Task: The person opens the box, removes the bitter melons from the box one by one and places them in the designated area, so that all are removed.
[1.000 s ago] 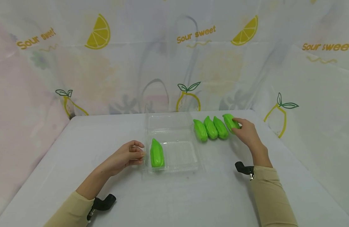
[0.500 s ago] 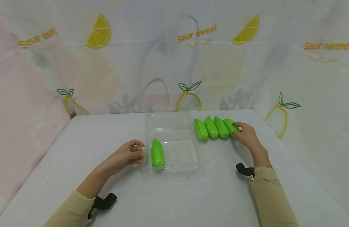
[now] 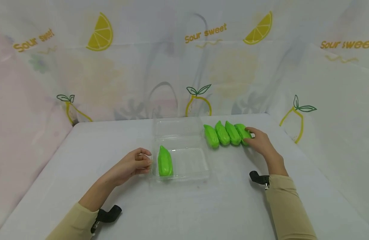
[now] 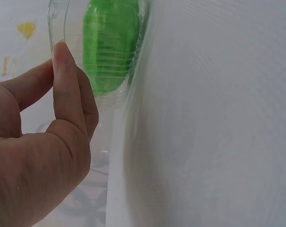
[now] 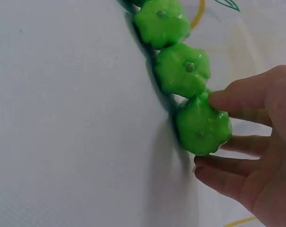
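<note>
My left hand (image 3: 133,166) pinches the left rim of a clear plastic clamshell box (image 3: 190,163), its thumb and fingertips meeting at the edge in the left wrist view. Inside the box, at its left end, lies one bright green ridged, gourd-like vegetable (image 3: 165,161). To the right, my right hand (image 3: 259,141) grips the rightmost green vegetable (image 5: 202,125) of a row, thumb on one side and fingers on the other. That vegetable lies against its neighbour (image 5: 183,70). All of them have a pointed end facing away from the person.
The box's lid (image 3: 176,128) is folded back toward the rear wall. Two more green vegetables, a left one (image 3: 211,136) and a middle one (image 3: 222,133), lie just right of the lid. A printed cloth backdrop (image 3: 127,66) closes off the back of the white table (image 3: 184,210).
The rightmost vegetable, which stood apart and more tilted, has come down and left against the row in my right hand. The left hand has stayed on the box rim.
</note>
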`<state>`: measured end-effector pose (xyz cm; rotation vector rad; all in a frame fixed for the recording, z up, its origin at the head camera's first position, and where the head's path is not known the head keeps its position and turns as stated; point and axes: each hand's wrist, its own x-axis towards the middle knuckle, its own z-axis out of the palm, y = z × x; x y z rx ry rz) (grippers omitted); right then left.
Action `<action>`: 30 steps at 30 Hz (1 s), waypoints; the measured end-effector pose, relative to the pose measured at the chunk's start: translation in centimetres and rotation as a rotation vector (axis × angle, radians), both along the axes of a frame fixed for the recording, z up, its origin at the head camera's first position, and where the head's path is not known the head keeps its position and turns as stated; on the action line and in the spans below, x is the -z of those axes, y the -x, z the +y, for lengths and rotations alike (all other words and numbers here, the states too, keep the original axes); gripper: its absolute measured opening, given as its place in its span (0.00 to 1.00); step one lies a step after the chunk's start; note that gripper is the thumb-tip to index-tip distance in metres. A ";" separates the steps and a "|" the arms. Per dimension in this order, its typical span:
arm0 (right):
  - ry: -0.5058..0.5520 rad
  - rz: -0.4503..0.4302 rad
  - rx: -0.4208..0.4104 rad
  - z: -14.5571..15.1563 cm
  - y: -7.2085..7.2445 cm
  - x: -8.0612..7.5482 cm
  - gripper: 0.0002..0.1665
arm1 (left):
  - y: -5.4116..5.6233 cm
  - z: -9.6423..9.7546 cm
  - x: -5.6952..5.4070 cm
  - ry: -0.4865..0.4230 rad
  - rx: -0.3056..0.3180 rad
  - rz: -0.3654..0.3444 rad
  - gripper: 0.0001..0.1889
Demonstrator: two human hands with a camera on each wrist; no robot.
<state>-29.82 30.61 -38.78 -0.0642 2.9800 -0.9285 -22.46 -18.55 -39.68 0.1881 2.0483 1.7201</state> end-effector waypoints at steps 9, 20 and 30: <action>0.017 -0.019 0.000 -0.1 0.1 -0.2 0.39 | 0.0 -0.1 -0.1 0.002 -0.003 0.004 0.25; -0.017 0.052 -0.018 -0.6 -0.2 -0.9 0.36 | 0.0 -0.1 0.0 0.001 -0.003 0.004 0.24; -0.022 0.095 -0.028 -1.3 -0.2 -1.5 0.34 | 0.0 -0.1 0.1 -0.015 0.008 0.007 0.24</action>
